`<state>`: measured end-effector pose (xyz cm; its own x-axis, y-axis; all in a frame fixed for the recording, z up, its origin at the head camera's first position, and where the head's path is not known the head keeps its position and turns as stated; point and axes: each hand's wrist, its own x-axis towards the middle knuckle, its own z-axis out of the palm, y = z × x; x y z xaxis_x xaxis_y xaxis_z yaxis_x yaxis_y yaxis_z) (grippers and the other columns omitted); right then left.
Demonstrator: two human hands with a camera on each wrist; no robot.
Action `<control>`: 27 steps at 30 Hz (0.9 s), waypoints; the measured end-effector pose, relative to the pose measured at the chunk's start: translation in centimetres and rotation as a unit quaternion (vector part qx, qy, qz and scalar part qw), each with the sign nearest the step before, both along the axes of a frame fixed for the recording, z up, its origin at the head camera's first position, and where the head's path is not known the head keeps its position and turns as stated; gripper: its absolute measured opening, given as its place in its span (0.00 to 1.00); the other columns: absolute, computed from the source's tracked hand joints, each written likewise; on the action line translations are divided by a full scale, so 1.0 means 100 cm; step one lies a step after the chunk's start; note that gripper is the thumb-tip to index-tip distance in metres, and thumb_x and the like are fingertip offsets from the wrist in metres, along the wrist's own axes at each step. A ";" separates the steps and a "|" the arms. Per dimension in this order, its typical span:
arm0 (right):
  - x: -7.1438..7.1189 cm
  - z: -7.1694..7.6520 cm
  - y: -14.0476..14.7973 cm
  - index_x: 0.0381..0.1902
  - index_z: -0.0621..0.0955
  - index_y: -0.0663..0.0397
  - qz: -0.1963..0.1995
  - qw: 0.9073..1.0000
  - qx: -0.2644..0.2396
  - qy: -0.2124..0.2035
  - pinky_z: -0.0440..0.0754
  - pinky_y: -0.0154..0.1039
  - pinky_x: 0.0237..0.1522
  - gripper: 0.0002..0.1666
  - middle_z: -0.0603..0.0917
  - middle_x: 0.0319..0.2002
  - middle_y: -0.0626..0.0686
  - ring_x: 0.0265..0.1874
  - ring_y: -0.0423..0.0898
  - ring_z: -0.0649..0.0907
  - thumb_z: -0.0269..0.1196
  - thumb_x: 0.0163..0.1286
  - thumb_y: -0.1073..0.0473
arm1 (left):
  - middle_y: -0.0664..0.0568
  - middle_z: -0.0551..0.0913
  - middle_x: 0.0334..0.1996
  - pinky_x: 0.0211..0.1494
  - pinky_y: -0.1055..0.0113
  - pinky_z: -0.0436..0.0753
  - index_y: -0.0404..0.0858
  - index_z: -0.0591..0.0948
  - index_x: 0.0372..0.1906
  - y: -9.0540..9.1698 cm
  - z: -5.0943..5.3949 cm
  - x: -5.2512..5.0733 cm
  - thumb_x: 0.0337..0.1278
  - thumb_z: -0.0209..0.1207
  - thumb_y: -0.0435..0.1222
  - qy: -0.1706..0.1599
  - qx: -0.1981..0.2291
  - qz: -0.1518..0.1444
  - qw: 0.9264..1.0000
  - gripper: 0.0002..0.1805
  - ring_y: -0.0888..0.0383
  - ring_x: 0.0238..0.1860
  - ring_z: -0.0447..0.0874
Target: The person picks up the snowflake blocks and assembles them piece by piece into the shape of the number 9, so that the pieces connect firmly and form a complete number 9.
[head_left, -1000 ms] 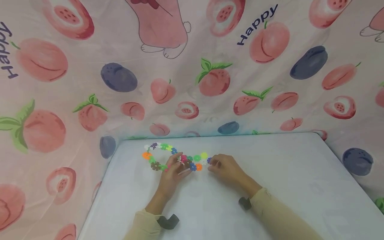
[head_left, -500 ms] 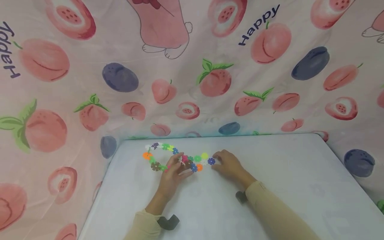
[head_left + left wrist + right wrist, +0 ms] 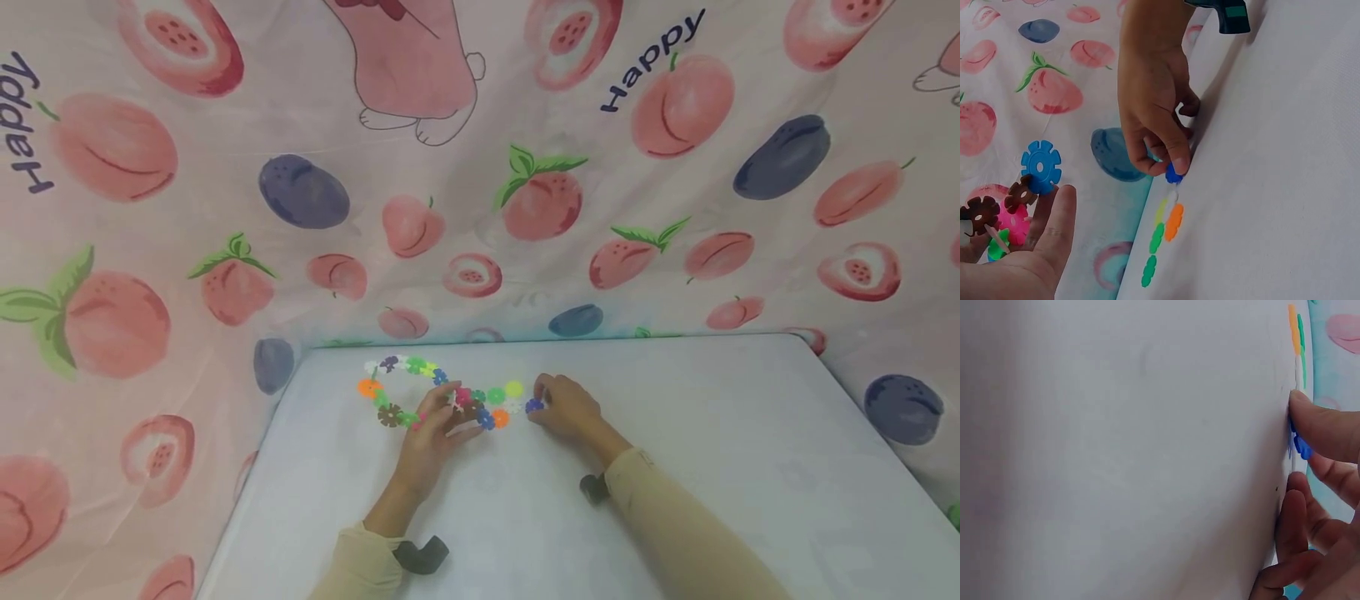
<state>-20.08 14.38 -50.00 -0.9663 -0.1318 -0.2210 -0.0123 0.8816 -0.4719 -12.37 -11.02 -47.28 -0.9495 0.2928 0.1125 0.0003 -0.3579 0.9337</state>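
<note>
1. Head view: we see the right hand (image 3: pixel 570 407) pinching a dark-blue disc (image 3: pixel 534 406), fingertips nearly together, near the worktop's (image 3: pixel 712 417) far edge.
2. We see the left hand (image 3: pixel 429 433), thumb and fingers partly apart, holding the flower-disc chain (image 3: pixel 389 415), its loop towards the far-left corner.

A pale pink cloth (image 3: pixel 465 192) hangs behind and along the left, printed with peaches (image 3: pixel 682 108), dark blue fruits (image 3: pixel 782 158), a rabbit (image 3: pixel 412 58) and "Happy" lettering (image 3: pixel 652 60). It meets a white surface (image 3: pixel 750 433) under soft light with faint shadows.
</note>
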 end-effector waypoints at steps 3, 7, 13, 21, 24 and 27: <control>0.001 -0.002 0.002 0.41 0.78 0.41 -0.015 1.000 -0.021 0.002 0.76 0.42 0.37 0.16 0.82 0.37 0.48 0.37 0.47 0.79 0.73 0.62 0.48 | 0.47 0.74 0.59 0.65 0.53 0.82 0.44 0.67 0.68 0.000 0.001 0.000 0.77 0.43 0.39 0.006 0.002 -0.005 1.000 0.20 0.55 0.59 0.80; 0.003 -0.005 0.004 0.38 0.79 0.41 -0.027 0.997 -0.063 0.020 0.76 0.40 0.36 0.13 0.82 0.33 0.47 0.35 0.46 0.79 0.72 0.63 0.49 | 0.54 0.75 0.61 0.66 0.53 0.80 0.48 0.69 0.67 -0.002 0.003 -0.001 0.77 0.41 0.38 0.003 0.021 -0.018 1.000 0.20 0.56 0.59 0.81; 0.014 0.001 0.008 0.39 0.86 0.43 -0.054 0.985 -0.165 0.017 0.79 0.41 0.42 0.07 0.86 0.32 0.46 0.36 0.45 0.81 0.71 0.64 0.51 | 0.53 0.72 0.64 0.66 0.51 0.81 0.49 0.67 0.70 -0.004 0.003 -0.002 0.75 0.42 0.36 -0.013 0.025 -0.017 0.999 0.23 0.55 0.57 0.82; 0.033 0.020 0.003 0.40 0.85 0.49 -0.045 0.952 -0.290 -0.081 0.81 0.40 0.36 0.10 0.89 0.32 0.51 0.33 0.49 0.83 0.72 0.64 0.52 | 0.44 0.66 0.67 0.65 0.53 0.82 0.42 0.60 0.74 0.000 0.002 -0.004 0.75 0.44 0.37 -0.006 0.005 -0.018 1.000 0.26 0.56 0.57 0.81; 0.038 0.026 -0.001 0.39 0.84 0.50 -0.044 0.944 -0.306 -0.110 0.81 0.40 0.36 0.11 0.89 0.33 0.52 0.33 0.48 0.83 0.71 0.65 0.51 | 0.49 0.68 0.68 0.66 0.54 0.81 0.42 0.63 0.72 0.001 0.002 -0.004 0.76 0.44 0.38 0.005 0.000 -0.024 1.000 0.24 0.57 0.58 0.81; 0.043 0.030 -0.004 0.39 0.83 0.50 -0.035 0.938 -0.319 -0.130 0.79 0.40 0.36 0.12 0.89 0.34 0.55 0.33 0.48 0.81 0.71 0.66 0.51 | 0.52 0.69 0.68 0.67 0.53 0.80 0.42 0.63 0.73 0.002 0.002 -0.005 0.76 0.44 0.38 0.001 -0.010 -0.021 1.000 0.25 0.58 0.59 0.81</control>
<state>-15.80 14.00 -46.97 -0.9019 -0.2558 -0.3480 0.2233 0.4134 -0.8827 -12.83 -10.83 -47.06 -0.9363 0.3344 0.1076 -0.0127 -0.3384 0.9409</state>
